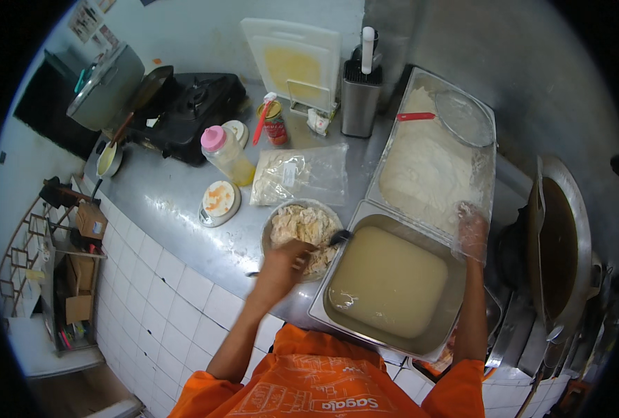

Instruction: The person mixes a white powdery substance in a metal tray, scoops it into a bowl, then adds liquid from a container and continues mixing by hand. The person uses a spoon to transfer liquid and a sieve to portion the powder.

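Note:
My left hand (pixel 289 258) is over the near edge of a metal bowl (pixel 264 237) of floury, lumpy pieces (pixel 301 224); whether its fingers grip anything cannot be told. A black utensil end (pixel 340 237) rests at the bowl's right rim. My right hand (pixel 471 232), in a clear plastic glove, is at the near right corner of a steel pan of white flour (pixel 424 162); its fingers are blurred. A red-handled sieve (pixel 465 119) lies on the flour. Nearer to me, a deep steel pan (pixel 317 308) holds pale yellowish liquid (pixel 393 277).
A kitchen scale (pixel 219 201), a pink-capped squeeze bottle (pixel 227 154), a plastic bag (pixel 299 175) and an open can (pixel 274 125) stand or lie on the steel counter. Behind are a gas stove (pixel 194 104), cutting boards (pixel 294 62) and a knife block (pixel 360 99). A large wok (pixel 563 245) is at right.

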Motion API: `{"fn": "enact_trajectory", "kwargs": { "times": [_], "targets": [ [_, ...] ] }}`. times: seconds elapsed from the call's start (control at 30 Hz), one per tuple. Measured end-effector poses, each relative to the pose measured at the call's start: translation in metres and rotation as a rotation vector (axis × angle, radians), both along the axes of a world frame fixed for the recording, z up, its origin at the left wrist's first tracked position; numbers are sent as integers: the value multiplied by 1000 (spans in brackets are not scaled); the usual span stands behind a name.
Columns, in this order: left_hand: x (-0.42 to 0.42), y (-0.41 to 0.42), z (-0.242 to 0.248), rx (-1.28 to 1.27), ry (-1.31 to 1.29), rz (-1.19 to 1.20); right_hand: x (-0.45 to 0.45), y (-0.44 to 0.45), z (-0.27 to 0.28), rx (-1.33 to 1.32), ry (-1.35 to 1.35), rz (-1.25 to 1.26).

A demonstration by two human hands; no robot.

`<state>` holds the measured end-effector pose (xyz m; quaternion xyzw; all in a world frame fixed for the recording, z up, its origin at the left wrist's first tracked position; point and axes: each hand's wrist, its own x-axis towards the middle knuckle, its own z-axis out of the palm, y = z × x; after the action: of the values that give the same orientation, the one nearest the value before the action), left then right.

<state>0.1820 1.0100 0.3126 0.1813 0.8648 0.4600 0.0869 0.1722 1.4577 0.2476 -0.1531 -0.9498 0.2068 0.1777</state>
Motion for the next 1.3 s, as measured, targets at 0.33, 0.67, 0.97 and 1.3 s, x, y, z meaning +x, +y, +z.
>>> {"fn": "enact_trajectory", "kwargs": {
  "times": [0.33, 0.67, 0.97, 1.3],
  "targets": [
    [38, 146, -63, -580, 115, -447, 3, -1, 0, 29, 37, 10],
    [28, 149, -68, -165, -269, -607, 0, -4, 0, -66, -18, -34],
    [21, 81, 16, 185, -324, -335, -2, -11, 6, -39, 58, -26],
    [-36, -11, -24, -113, -169, 216, 0, -3, 1, -76, 27, 1]
  ]
}}
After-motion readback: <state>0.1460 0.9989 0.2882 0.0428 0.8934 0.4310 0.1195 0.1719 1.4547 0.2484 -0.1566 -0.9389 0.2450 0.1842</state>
